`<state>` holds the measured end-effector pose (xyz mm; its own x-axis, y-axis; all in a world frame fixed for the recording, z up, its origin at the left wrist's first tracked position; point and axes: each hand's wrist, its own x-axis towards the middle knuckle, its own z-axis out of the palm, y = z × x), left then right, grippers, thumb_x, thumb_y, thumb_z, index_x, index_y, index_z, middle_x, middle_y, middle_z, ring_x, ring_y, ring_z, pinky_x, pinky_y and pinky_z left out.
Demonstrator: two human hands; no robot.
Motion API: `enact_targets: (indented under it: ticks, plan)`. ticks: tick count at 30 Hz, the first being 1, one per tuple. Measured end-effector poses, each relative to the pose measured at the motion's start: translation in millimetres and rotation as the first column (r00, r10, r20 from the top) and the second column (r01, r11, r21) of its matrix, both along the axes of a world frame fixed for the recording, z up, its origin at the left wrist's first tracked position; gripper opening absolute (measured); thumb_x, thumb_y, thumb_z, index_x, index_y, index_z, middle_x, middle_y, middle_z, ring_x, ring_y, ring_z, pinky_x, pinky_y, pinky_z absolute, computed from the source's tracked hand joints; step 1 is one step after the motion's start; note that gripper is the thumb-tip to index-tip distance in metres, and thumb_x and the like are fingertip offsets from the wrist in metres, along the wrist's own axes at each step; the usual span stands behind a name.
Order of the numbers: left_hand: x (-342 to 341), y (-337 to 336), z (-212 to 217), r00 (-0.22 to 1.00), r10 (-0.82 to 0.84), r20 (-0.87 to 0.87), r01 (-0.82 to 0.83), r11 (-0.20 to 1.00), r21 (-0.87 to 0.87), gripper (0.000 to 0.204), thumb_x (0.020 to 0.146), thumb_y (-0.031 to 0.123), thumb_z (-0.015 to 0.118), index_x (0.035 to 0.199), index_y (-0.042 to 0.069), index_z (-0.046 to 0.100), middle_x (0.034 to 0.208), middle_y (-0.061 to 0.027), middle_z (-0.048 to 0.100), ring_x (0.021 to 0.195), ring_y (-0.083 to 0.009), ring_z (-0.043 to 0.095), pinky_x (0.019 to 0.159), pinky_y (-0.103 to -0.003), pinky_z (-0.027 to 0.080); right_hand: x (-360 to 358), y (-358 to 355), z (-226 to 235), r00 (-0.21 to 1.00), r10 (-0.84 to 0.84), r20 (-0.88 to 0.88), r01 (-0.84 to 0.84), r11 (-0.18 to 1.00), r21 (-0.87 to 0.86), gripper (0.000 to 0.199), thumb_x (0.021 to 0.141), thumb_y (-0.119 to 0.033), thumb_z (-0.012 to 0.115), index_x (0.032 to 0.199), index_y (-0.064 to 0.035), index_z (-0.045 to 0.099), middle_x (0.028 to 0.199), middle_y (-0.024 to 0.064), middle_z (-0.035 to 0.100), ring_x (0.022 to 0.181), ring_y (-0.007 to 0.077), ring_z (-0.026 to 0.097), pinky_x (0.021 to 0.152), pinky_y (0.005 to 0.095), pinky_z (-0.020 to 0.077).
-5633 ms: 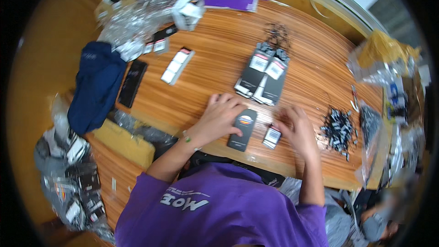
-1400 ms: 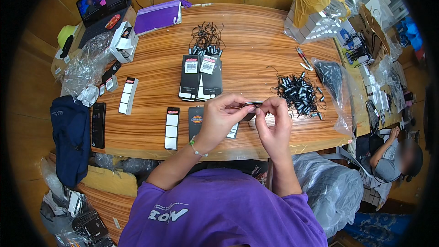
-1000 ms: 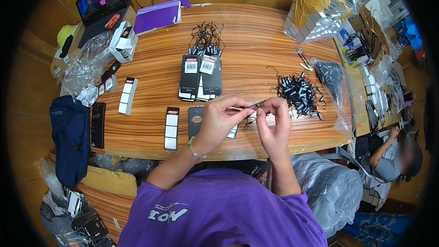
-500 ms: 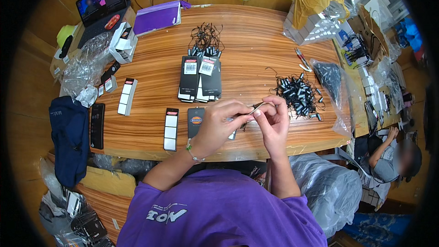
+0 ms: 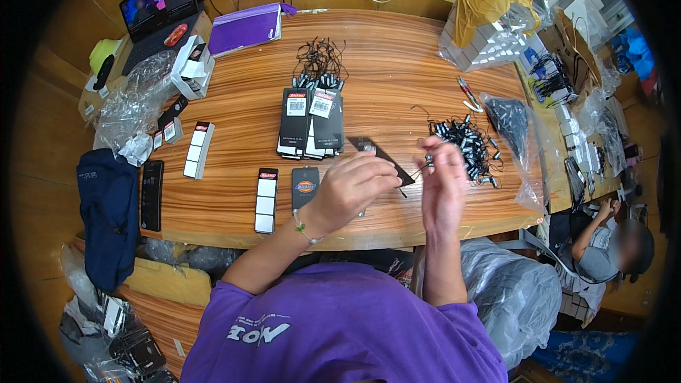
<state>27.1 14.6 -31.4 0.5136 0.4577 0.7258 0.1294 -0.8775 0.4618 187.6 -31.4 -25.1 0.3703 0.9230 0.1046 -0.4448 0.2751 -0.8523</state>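
Observation:
My left hand (image 5: 355,188) pinches a black hang tag (image 5: 383,159) above the table's near edge, tilted with one corner down to the right. A dark tag string (image 5: 418,169) runs from the tag's lower end to my right hand (image 5: 443,188), whose fingers are bent around its end and slightly smeared by motion. Right of that hand lies a tangled pile of tag strings (image 5: 464,147) with small bluish-silver ends. Just left of my left hand, a dark grey tag with an oval emblem (image 5: 306,186) lies flat, beside a stack of narrow white-panelled labels (image 5: 265,202).
Strung black tags (image 5: 294,124) stand stacked mid-table, strings trailing behind. Red-handled snips (image 5: 469,93) and a plastic bag of strings (image 5: 511,120) are at right. More labels (image 5: 196,150), a phone (image 5: 151,195) and a purple folder (image 5: 245,28) are leftward. A co-worker (image 5: 610,241) sits far right.
My hands have drawn apart, the right one moving rightward with the string's end. The black tag has swung into view in my left hand.

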Motion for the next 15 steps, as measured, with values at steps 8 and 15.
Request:
enact_targets:
  ticks: [8,15]
  plan:
    - [7,-11,-10,0.967,0.087,0.239,0.092,0.756,-0.648,0.011,0.075,0.004,0.067,0.083,0.001,0.06,0.078,-0.0077,0.062,0.068,-0.0168,0.062,0.063,-0.026,0.049,2,13,48,0.953,0.25,-0.168,-0.162,0.896,0.414,0.011,0.094,-0.019,0.043,0.096,-0.0094,0.039,0.063,0.0042,0.043,0.055,0.0131,0.039,0.057,0.0301,0.0385]
    - [-8,-5,-9,0.972,-0.017,0.236,0.168,0.751,-0.639,0.011,0.082,0.012,0.061,0.086,0.001,0.06,0.104,-0.0116,0.056,0.097,-0.0188,0.054,0.086,-0.03,0.042,-11,13,51,0.908,0.364,-0.206,-0.246,0.864,0.439,0.011,0.093,-0.018,0.044,0.097,-0.0087,0.04,0.06,0.0032,0.042,0.051,0.0113,0.035,0.049,0.026,0.0352]
